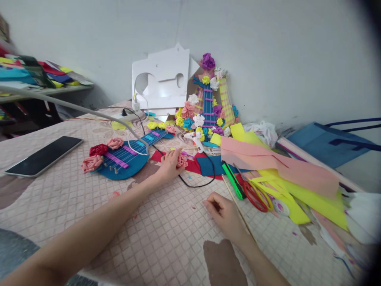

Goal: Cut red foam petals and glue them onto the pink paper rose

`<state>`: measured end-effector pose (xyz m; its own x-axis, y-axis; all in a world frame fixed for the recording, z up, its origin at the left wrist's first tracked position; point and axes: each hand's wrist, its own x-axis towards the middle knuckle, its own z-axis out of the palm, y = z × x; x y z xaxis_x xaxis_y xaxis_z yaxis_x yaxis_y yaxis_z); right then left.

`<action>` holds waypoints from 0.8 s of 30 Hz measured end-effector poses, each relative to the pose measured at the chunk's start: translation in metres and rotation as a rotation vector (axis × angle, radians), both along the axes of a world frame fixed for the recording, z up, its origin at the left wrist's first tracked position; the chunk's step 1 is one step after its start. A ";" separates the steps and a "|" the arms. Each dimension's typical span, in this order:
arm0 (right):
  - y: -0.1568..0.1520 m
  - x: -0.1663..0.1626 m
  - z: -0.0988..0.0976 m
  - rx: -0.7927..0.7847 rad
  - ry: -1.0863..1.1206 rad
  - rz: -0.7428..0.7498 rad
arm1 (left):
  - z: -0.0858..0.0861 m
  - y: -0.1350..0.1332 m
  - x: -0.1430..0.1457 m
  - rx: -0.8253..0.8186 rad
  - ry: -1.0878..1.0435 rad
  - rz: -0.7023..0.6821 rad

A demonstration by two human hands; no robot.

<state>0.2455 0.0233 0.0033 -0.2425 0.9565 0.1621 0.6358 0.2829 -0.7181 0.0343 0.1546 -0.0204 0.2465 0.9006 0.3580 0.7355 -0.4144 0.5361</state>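
My left hand (169, 165) reaches forward and its fingers close round a pink paper rose (181, 160) lying on red and blue paper sheets. My right hand (224, 214) rests on the quilted cloth nearer to me, fingers curled in a loose pinch; what they hold, if anything, is too small to see. A thin wooden stick (238, 206) lies just right of that hand. A blue paper guitar (127, 157) with pink and red roses lies left of my left hand. A white glue gun (195, 139) stands behind the rose, its black cord looping toward me.
Red scissors (256, 196) and a green cutter (233, 180) lie by pink and yellow paper sheets (282, 171) at right. A tablet (44, 155) lies at left. A flower-covered paper model (208, 103) and white cut board (162, 81) stand against the wall. A blue bag (327, 145) sits far right.
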 end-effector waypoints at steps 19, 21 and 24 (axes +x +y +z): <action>-0.001 -0.003 -0.004 0.029 -0.060 0.100 | -0.002 0.003 -0.001 0.034 -0.002 0.024; -0.001 -0.004 -0.004 0.027 -0.060 0.104 | -0.002 0.003 -0.002 0.034 0.004 0.025; -0.002 -0.005 -0.004 0.026 -0.049 0.102 | -0.001 0.002 -0.002 0.038 0.013 0.026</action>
<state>0.2408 0.0217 -0.0010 -0.3465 0.9221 0.1721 0.6370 0.3660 -0.6785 0.0328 0.1569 -0.0213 0.2281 0.8926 0.3890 0.7529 -0.4150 0.5108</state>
